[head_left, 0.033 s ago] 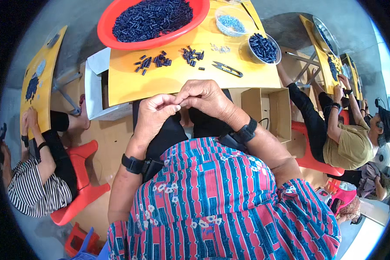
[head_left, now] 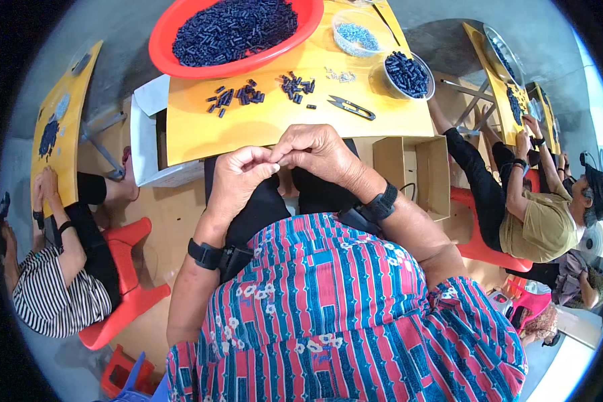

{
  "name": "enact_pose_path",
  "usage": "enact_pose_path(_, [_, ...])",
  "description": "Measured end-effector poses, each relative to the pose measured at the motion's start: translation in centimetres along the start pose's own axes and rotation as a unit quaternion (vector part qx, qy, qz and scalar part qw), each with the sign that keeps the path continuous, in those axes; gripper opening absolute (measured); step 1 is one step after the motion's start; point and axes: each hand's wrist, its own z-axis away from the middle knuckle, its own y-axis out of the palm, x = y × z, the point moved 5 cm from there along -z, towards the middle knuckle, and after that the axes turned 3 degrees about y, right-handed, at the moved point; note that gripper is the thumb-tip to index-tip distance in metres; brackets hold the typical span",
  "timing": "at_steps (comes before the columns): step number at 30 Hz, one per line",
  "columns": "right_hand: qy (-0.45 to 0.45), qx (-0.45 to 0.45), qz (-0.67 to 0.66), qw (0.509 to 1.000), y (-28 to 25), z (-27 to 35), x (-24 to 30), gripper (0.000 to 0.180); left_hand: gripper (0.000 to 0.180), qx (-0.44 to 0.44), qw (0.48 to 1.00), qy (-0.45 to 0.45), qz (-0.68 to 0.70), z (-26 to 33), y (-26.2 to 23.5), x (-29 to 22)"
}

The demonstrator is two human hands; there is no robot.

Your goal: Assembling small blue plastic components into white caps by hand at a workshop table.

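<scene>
My left hand [head_left: 238, 179] and my right hand [head_left: 320, 155] meet just off the near edge of the yellow tabletop [head_left: 201, 137], above my lap. Thumbs and fingers of both are pinched together at the tips; whatever lies between them is too small or hidden to make out. Beyond them on the table are loose piles of short dark blue tubes [head_left: 250, 96]. A pair of black thread snips [head_left: 352, 107] lies to the right of these, with some tiny clear pieces [head_left: 340, 75] farther back.
A red basin [head_left: 159, 53] full of dark tubes [head_left: 238, 33] stands at the back. On the right are a clear tub [head_left: 409, 75] of dark tubes and another of light blue bits [head_left: 357, 37]. Open boxes [head_left: 432, 171] flank my legs; co-workers sit at side tables.
</scene>
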Motion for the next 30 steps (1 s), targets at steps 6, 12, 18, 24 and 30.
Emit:
enact_pose_path(6, [-0.011,-0.109,0.175,0.978,-4.1,0.0,-0.4,0.015,0.009,-0.023,0.997,-0.01,-0.073,0.0,0.1,0.0])
enact_pose_path(12, [0.089,-0.289,0.409,0.861,-12.9,0.9,-3.5,0.013,0.009,-0.047,0.996,-0.016,-0.069,0.9,-1.3,1.7])
enact_pose_path(18, [0.139,-0.305,0.415,0.846,-14.3,0.7,-5.2,0.015,0.009,-0.052,0.997,-0.02,-0.047,1.5,-1.2,1.7])
enact_pose_path(24, [0.137,-0.29,0.428,0.845,-14.5,0.6,-5.7,0.015,0.01,-0.047,0.997,-0.022,-0.054,1.6,-1.2,1.6])
enact_pose_path(30, [0.176,-0.284,0.367,0.868,-14.9,0.8,-5.8,0.014,0.009,-0.045,0.998,-0.02,-0.039,1.5,-1.1,1.8])
